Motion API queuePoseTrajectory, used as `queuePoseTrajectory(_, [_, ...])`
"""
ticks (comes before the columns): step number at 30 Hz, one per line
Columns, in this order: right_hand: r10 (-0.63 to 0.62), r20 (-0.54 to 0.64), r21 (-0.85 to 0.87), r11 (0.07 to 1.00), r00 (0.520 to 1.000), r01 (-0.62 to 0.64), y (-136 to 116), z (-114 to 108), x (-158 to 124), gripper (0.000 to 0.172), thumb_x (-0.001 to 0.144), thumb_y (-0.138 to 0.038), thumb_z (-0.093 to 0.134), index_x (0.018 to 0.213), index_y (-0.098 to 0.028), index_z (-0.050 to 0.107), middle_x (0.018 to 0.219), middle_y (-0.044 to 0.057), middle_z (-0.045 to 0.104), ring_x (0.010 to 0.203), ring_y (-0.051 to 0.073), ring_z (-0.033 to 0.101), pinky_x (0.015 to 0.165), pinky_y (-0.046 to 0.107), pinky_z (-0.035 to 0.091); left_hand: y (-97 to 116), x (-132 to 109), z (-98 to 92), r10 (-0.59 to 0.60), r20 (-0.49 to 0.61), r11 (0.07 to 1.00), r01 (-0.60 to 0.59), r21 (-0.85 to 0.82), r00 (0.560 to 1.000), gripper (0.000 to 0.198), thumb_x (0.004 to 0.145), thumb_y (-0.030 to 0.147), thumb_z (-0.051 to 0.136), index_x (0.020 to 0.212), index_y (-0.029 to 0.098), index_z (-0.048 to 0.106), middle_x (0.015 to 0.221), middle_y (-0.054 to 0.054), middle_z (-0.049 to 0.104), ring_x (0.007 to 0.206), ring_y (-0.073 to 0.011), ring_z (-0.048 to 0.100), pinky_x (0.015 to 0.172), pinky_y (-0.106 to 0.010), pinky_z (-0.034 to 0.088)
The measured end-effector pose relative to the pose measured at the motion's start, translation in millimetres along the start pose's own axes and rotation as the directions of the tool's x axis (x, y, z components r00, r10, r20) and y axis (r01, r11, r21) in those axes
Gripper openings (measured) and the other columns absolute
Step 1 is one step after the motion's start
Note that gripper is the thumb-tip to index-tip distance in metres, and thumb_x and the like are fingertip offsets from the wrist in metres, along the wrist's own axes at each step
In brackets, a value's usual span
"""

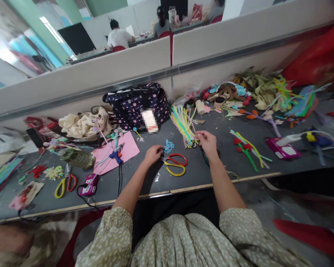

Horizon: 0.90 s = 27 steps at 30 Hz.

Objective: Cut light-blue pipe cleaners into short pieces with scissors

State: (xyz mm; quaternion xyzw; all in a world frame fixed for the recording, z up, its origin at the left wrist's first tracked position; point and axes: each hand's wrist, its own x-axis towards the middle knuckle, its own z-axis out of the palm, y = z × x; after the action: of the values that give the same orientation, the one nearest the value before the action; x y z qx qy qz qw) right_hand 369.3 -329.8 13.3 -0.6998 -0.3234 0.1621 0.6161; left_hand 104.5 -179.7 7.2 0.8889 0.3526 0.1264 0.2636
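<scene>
Two bare hands are reaching forward over a dark grey counter (195, 174), the forearms slanting from green sleeves with pale spots (113, 226). The left hand (155, 154) is resting low, nearer the person than a navy fabric bag with pink dots (133, 107); its fingers are curling together beside a heap of short light-blue fuzzy pieces (169, 146). I am not managing to tell whether its grip is holding anything. The right hand (207, 142) is bending at the wrist, to the right of the bag and nearer the person, its grip narrowing to a thumb-and-finger pinch on a slim pink fuzzy stem (193, 128).

That stem is pointing away from the person, leaning slightly left. Right of the bag, a loose bundle of pink, yellow, white and mint fuzzy stems (183, 122) is lying with its long axis running from far left to near right, its near end stopping just beside the right hand. Scissors with red and yellow loop handles (176, 165) are lying nearer the person than the bag, handles pointing right.

Left of the bag, a translucent green bottle (77, 158) is standing or leaning, its contents not showing clearly.
</scene>
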Motion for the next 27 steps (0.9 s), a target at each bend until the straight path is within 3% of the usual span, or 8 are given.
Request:
queuePoseTrajectory(4, [0.048, -0.052, 0.109, 0.993, 0.997, -0.042, 2.6, -8.6, -2.0, 0.038, 0.076, -0.041, 0.056, 0.096, -0.013, 0.072, 0.080, 0.011, 0.075, 0.067, 0.018, 0.065, 0.048, 0.022, 0.044, 7.1, 25.2, 3.6, 0.002, -0.050, 1.000, -0.003, -0.010, 0.999, 0.041, 0.078, 0.003, 0.050, 0.106, 0.022, 0.073, 0.109, -0.010, 0.071, 0.099, -0.0245, 0.065, 0.089, -0.036, 0.050])
queuePoseTrajectory(6, [0.061, -0.050, 0.105, 0.993, 0.997, -0.056, 6.6, -11.1, -2.5, 0.039, 0.076, -0.043, 0.056, 0.095, -0.013, 0.071, 0.080, 0.011, 0.075, 0.066, 0.018, 0.064, 0.048, 0.022, 0.044, 10.0, 37.7, 4.6, 0.061, -0.030, 0.998, -0.060, 0.009, 0.998, 0.052, 0.072, -0.001, 0.048, 0.112, 0.021, 0.072, 0.116, -0.011, 0.069, 0.106, -0.0250, 0.063, 0.095, -0.038, 0.049])
queuePoseTrajectory(11, [0.054, -0.052, 0.052, 0.997, 0.997, -0.051, 17.0, -17.0, 3.8, 0.044, 0.076, -0.048, 0.052, 0.095, -0.013, 0.071, 0.079, 0.012, 0.075, 0.063, 0.018, 0.063, 0.047, 0.023, 0.043, 16.5, 47.6, 7.2, 0.114, 0.056, 0.993, -0.115, 0.008, 0.992, 0.050, 0.067, -0.002, 0.049, 0.103, 0.021, 0.074, 0.100, -0.007, 0.073, 0.095, -0.0230, 0.065, 0.091, -0.037, 0.052])
queuePoseTrajectory(13, [0.046, -0.059, 0.021, 0.999, 0.997, -0.044, 19.7, -20.1, 7.9, 0.044, 0.077, -0.048, 0.051, 0.095, -0.012, 0.071, 0.080, 0.012, 0.075, 0.064, 0.019, 0.064, 0.048, 0.025, 0.044, 17.9, 41.6, 6.6, 0.131, 0.042, 0.991, -0.131, -0.007, 0.990, 0.048, 0.068, -0.003, 0.047, 0.100, 0.022, 0.074, 0.104, -0.007, 0.072, 0.093, -0.0213, 0.066, 0.090, -0.034, 0.052])
queuePoseTrajectory(17, [0.009, -0.059, -0.064, 0.998, 0.998, -0.013, 22.1, -22.4, 12.3, 0.040, 0.080, -0.042, 0.050, 0.097, -0.014, 0.072, 0.083, 0.012, 0.076, 0.070, 0.021, 0.067, 0.059, 0.030, 0.050, 17.0, 20.1, 1.3, 0.105, -0.209, 0.991, -0.120, -0.058, 0.972, 0.042, 0.075, -0.001, 0.047, 0.102, 0.020, 0.072, 0.113, -0.009, 0.067, 0.089, -0.0195, 0.065, 0.086, -0.033, 0.052])
queuePoseTrajectory(21, [-0.040, -0.055, -0.180, 0.983, 0.998, 0.029, 17.4, -16.0, 12.8, 0.031, 0.079, -0.036, 0.054, 0.091, -0.017, 0.073, 0.085, 0.011, 0.077, 0.074, 0.023, 0.067, 0.071, 0.034, 0.050, 9.8, -5.4, -2.3, -0.043, -0.523, 0.997, 0.000, -0.083, 0.852, 0.022, 0.088, 0.018, 0.051, 0.100, 0.020, 0.069, 0.098, -0.008, 0.065, 0.082, -0.0200, 0.062, 0.080, -0.034, 0.050])
queuePoseTrajectory(23, [-0.059, -0.040, -0.237, 0.970, 0.997, 0.048, 11.9, -10.9, 13.3, 0.026, 0.079, -0.035, 0.055, 0.088, -0.019, 0.073, 0.083, 0.009, 0.076, 0.074, 0.023, 0.066, 0.071, 0.032, 0.049, 4.0, -17.8, -1.6, -0.072, -0.604, 0.997, 0.035, -0.072, 0.794, 0.016, 0.089, 0.026, 0.055, 0.096, 0.020, 0.068, 0.088, -0.007, 0.065, 0.081, -0.0215, 0.060, 0.080, -0.035, 0.048])
queuePoseTrajectory(27, [-0.068, 0.007, -0.352, 0.934, 0.998, 0.066, -0.4, -1.4, 12.4, 0.019, 0.080, -0.038, 0.059, 0.077, -0.022, 0.070, 0.075, 0.006, 0.073, 0.069, 0.022, 0.064, 0.065, 0.029, 0.044, -9.2, -38.8, 2.6, -0.048, -0.680, 0.999, 0.047, -0.021, 0.732, 0.017, 0.090, 0.027, 0.054, 0.097, 0.021, 0.068, 0.084, -0.008, 0.066, 0.086, -0.0248, 0.059, 0.085, -0.039, 0.046])
